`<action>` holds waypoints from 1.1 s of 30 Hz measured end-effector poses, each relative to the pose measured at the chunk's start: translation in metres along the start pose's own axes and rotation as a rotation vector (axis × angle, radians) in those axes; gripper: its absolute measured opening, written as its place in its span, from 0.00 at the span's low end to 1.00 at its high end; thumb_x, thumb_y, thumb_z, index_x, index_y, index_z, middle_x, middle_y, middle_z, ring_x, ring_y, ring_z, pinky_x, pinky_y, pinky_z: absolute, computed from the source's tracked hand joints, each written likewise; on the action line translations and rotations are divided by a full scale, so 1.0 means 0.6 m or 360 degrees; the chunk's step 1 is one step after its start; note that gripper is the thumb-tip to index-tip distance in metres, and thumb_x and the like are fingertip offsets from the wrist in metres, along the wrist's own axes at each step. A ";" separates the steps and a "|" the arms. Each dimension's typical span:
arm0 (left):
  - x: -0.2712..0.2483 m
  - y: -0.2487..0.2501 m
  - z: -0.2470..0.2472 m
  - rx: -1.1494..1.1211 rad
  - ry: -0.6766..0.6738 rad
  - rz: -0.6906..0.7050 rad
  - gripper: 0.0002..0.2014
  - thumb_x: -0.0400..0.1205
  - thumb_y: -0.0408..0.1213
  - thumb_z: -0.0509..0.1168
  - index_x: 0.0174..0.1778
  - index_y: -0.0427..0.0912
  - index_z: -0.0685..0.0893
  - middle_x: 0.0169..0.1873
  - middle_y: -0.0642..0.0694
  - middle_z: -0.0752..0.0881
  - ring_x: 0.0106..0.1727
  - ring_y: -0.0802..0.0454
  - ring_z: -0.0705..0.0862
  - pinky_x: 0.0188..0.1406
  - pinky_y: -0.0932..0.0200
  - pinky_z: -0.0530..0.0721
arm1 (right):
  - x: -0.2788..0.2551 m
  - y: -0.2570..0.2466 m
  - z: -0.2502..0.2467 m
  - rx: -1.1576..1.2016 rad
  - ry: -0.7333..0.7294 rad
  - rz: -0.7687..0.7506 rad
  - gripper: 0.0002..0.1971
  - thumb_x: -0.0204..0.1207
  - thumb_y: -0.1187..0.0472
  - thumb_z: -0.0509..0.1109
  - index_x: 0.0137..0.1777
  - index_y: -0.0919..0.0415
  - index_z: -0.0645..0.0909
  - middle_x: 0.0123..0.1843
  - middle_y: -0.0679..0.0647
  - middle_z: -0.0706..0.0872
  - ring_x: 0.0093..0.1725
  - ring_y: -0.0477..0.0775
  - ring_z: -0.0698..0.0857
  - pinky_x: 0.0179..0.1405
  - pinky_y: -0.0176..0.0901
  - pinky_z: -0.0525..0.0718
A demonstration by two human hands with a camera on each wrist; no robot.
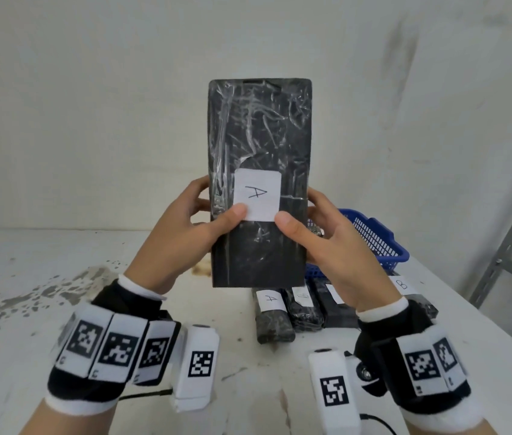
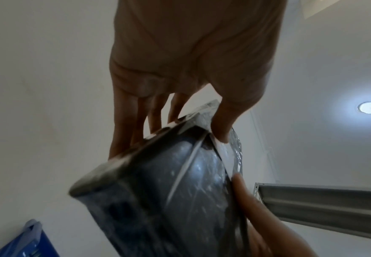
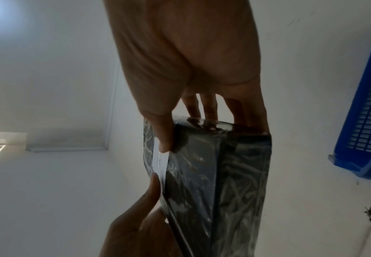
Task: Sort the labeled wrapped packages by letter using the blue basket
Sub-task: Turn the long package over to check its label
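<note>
At centre frame I hold a black wrapped package (image 1: pixel 259 183) upright, its long axis vertical, above the white table (image 1: pixel 60 293). My left hand (image 1: pixel 182 233) and right hand (image 1: pixel 333 243) clamp its lower half from either side, thumbs beside the label (image 1: pixel 257 194) reading A. The blue basket (image 1: pixel 377 240) sits right of centre, just behind my right hand, the nearer one. More labeled packages (image 1: pixel 298 306) lie in a row below.
</note>
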State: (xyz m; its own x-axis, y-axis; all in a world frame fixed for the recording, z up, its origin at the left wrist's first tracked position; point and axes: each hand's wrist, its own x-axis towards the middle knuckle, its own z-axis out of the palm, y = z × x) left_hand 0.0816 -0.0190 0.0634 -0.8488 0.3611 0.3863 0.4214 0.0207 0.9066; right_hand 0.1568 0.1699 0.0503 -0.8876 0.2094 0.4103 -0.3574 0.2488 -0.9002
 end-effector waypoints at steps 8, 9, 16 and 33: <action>-0.005 0.008 0.000 0.0050 0.0003 -0.0021 0.31 0.67 0.59 0.70 0.66 0.59 0.74 0.51 0.54 0.87 0.50 0.60 0.87 0.39 0.60 0.88 | 0.003 -0.014 -0.007 -0.0129 0.0057 0.0010 0.28 0.66 0.41 0.77 0.66 0.46 0.84 0.59 0.47 0.92 0.55 0.53 0.92 0.63 0.59 0.88; -0.006 0.009 0.000 0.0061 0.0010 -0.0019 0.30 0.67 0.58 0.69 0.66 0.60 0.74 0.51 0.54 0.87 0.48 0.61 0.87 0.39 0.60 0.88 | 0.003 -0.015 -0.006 -0.0147 0.0044 0.0009 0.29 0.66 0.40 0.76 0.68 0.45 0.83 0.59 0.46 0.91 0.55 0.52 0.92 0.61 0.58 0.89; -0.007 0.015 0.008 0.0142 0.0025 -0.0041 0.23 0.74 0.54 0.70 0.64 0.56 0.76 0.53 0.53 0.86 0.46 0.62 0.87 0.38 0.59 0.89 | 0.003 -0.019 0.002 -0.0213 0.0042 -0.0023 0.33 0.64 0.39 0.76 0.71 0.44 0.79 0.59 0.42 0.90 0.55 0.45 0.92 0.56 0.48 0.91; -0.018 0.035 0.010 0.0245 -0.0001 -0.0022 0.35 0.65 0.64 0.66 0.68 0.56 0.74 0.57 0.59 0.84 0.60 0.55 0.84 0.49 0.43 0.89 | 0.004 -0.044 0.007 -0.0349 0.0128 -0.0056 0.25 0.60 0.34 0.76 0.59 0.32 0.82 0.52 0.43 0.92 0.48 0.45 0.92 0.55 0.49 0.91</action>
State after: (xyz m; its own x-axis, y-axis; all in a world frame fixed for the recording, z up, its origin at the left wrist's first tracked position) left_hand 0.1017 -0.0168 0.0770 -0.8547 0.3601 0.3739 0.4538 0.1684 0.8751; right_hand 0.1630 0.1598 0.0741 -0.8465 0.2695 0.4591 -0.3083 0.4548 -0.8355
